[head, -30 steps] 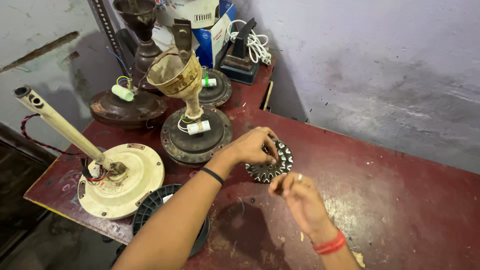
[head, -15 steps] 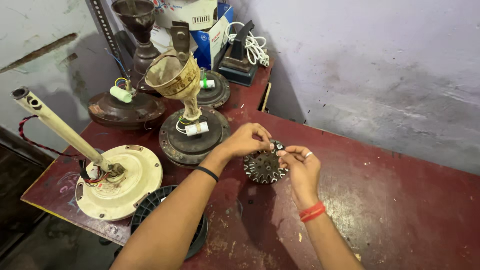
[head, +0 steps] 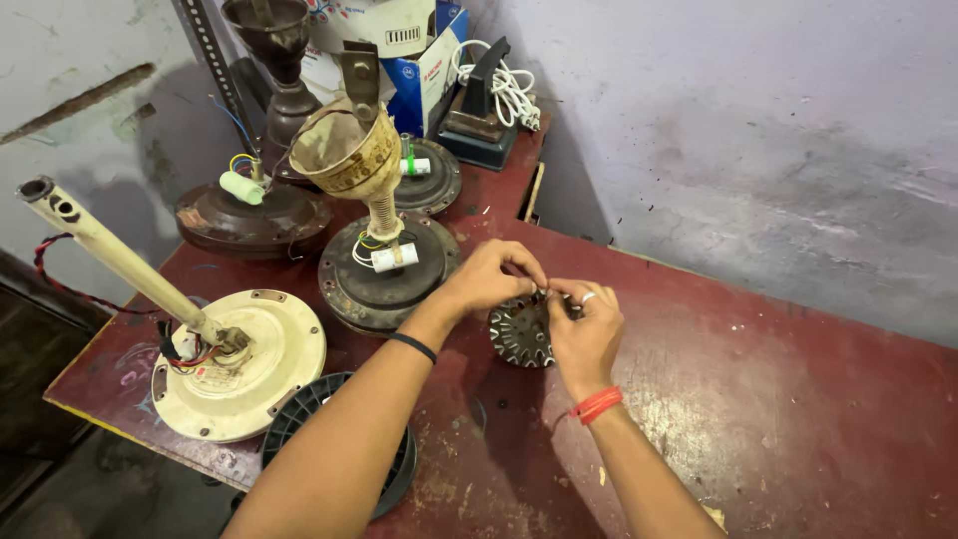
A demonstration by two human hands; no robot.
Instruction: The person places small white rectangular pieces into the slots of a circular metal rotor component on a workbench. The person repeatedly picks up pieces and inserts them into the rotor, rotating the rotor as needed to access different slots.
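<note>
A round toothed metal stator core (head: 521, 334) stands tilted on edge on the red table (head: 798, 399). My left hand (head: 489, 277) pinches its upper rim with thumb and fingers. My right hand (head: 586, 334), with a ring and a red thread at the wrist, grips the core's right side, fingers curled over its top edge. The two hands meet at the top of the core and hide part of it.
A dark ceiling fan motor with a brass-coloured cup (head: 379, 269) stands just left of my hands. A cream fan motor with a long rod (head: 235, 364) and a black round grille (head: 329, 449) lie at the near left. More motors, boxes (head: 399, 60) and a coiled cable sit behind.
The core was lying flat under my left hand; it is now raised on edge. My right hand moved in from the near side and closed on it.
</note>
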